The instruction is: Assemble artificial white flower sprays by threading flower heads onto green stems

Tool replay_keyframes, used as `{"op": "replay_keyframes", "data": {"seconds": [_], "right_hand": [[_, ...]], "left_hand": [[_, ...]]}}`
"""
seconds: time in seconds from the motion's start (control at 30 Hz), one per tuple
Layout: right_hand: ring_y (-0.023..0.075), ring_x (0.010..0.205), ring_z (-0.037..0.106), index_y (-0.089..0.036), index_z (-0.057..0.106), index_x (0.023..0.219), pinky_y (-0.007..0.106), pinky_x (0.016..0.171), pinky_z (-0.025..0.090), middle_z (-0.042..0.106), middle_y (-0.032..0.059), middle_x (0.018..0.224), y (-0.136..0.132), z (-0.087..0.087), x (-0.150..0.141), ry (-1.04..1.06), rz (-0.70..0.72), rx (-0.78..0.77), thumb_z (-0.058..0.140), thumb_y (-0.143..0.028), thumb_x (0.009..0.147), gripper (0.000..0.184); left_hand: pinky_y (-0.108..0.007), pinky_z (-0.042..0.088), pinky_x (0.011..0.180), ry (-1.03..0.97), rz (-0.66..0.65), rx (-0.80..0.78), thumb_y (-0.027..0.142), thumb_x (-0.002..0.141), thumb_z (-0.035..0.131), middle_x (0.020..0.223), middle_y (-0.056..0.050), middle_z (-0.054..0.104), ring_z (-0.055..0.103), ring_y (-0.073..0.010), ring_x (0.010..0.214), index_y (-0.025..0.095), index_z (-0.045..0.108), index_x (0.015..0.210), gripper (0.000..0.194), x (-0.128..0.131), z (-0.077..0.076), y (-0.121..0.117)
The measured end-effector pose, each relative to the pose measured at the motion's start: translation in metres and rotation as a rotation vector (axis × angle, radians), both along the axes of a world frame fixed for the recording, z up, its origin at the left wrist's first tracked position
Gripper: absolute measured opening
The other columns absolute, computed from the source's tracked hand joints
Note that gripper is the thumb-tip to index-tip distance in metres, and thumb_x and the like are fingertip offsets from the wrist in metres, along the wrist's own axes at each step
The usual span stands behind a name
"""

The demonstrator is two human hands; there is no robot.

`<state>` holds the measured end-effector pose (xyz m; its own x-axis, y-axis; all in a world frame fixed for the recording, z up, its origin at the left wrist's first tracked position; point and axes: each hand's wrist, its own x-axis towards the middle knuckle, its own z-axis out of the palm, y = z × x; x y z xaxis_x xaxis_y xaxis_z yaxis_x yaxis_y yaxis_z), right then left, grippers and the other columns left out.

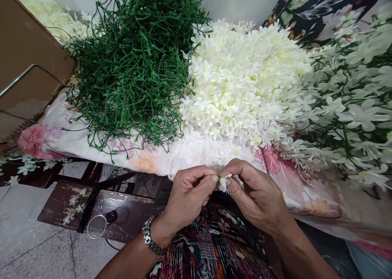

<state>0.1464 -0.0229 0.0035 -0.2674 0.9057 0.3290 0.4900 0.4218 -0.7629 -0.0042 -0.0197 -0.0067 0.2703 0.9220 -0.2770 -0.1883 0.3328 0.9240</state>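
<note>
One small white flower (223, 185) by the edge of the cloth (186, 152), left hand (191, 193) pinching its green end, right hand (257, 189) gripping its white side! Green stems (134, 75) and white blossoms (245, 79) heap up beyond

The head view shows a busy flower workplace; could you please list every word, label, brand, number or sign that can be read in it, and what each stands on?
There are none: no text can be read anywhere in the picture.
Brown cardboard: no lettering visible on the side that shows.
Metal wristband: no readable mark.
Floral cloth: printed flowers, no words visible.
</note>
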Motion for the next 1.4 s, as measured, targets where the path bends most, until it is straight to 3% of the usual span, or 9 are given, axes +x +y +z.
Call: {"op": "replay_keyframes", "data": {"seconds": [0.2,0.37,0.47,0.73,1.07,1.4], "right_hand": [[0.0082,0.068,0.060,-0.018,0.055,0.092,0.016,0.062,0.048,0.063,-0.0004,0.078,0.004,0.005,-0.001,0.011,-0.017,0.029,0.049,-0.018,0.088,0.007],[0.0090,0.074,0.063,-0.016,0.056,0.101,0.017,0.067,0.050,0.066,0.0019,0.086,0.004,0.008,0.003,0.010,0.042,0.029,0.049,-0.026,0.089,0.017],[0.0105,0.076,0.064,-0.014,0.058,0.103,0.018,0.068,0.051,0.067,0.0043,0.089,0.003,0.007,0.003,-0.050,0.014,0.080,0.057,-0.028,0.084,0.024],[0.0097,0.063,0.059,-0.012,0.059,0.083,0.020,0.059,0.048,0.063,0.0036,0.068,0.006,0.001,-0.006,-0.108,-0.058,0.277,0.052,-0.008,0.083,0.008],[0.0091,0.056,0.056,-0.017,0.056,0.081,0.020,0.052,0.046,0.059,0.0002,0.063,0.013,-0.002,-0.004,-0.129,-0.022,0.286,0.048,-0.008,0.083,0.012],[0.0093,0.060,0.056,-0.015,0.055,0.082,0.019,0.055,0.045,0.060,0.0021,0.066,0.011,-0.004,-0.002,-0.117,0.009,0.272,0.048,-0.005,0.083,0.012]], "left_hand": [[-0.015,0.032,0.035,-0.223,0.092,-0.165,0.036,0.070,0.068,0.047,0.005,0.045,0.035,-0.0042,0.039,0.015,0.063,0.063,0.023,0.004,0.001,0.002],[-0.013,0.034,0.034,-0.279,0.151,-0.207,0.033,0.069,0.070,0.047,0.005,0.046,0.037,-0.0039,0.039,0.014,0.062,0.060,0.022,0.004,0.004,0.002],[-0.013,0.034,0.034,-0.274,0.174,-0.211,0.032,0.069,0.070,0.047,0.005,0.047,0.039,-0.0034,0.038,0.014,0.062,0.061,0.021,0.005,0.003,0.002],[-0.013,0.035,0.033,-0.207,0.190,-0.180,0.031,0.069,0.069,0.045,0.006,0.045,0.036,-0.0036,0.037,0.014,0.062,0.060,0.021,0.008,0.003,0.000],[-0.013,0.026,0.033,-0.132,0.171,-0.144,0.030,0.075,0.061,0.043,0.008,0.034,0.028,-0.0029,0.036,0.015,0.054,0.057,0.024,0.008,-0.004,0.001],[-0.017,0.021,0.034,-0.025,0.139,-0.112,0.036,0.075,0.061,0.040,0.009,0.030,0.026,-0.0043,0.036,0.016,0.055,0.058,0.027,0.008,-0.005,0.000]]}}
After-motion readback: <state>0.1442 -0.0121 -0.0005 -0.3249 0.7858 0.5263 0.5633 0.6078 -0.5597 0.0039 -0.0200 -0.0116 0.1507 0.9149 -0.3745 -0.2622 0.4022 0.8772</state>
